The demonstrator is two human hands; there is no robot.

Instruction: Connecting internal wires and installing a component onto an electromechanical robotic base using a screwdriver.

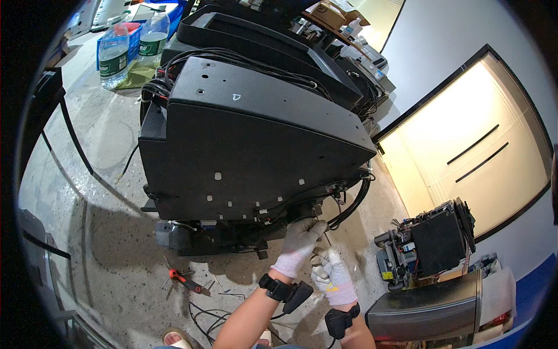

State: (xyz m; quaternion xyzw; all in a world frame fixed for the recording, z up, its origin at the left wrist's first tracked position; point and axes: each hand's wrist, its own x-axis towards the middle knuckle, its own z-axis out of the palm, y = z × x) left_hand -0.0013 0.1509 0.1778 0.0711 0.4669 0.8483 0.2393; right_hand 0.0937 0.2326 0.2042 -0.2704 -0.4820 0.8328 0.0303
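Observation:
A large black metal housing (pixel 256 157) with holes along its lower part fills the middle of the head view. At its lower right edge my left hand (pixel 299 244), in a white-grey glove, reaches up against the underside; its fingers are bent closed, and what they grip is hidden. Close below and to the right, my right hand (pixel 334 276), gloved too, has curled fingers. A thin rod-like thing shows just above them, too small to name. Thick black cables (pixel 350 210) loop down beside my left fingertips. Both wrists carry black strapped devices.
A red-and-black folding hex key set (pixel 185 281) lies on the floor with loose L-shaped keys. Black cable (pixel 203 320) coils near my feet. A wheeled machine (pixel 430 244) and a dark grey panel (pixel 424 305) stand right. Water bottles (pixel 113 61) stand at the back left.

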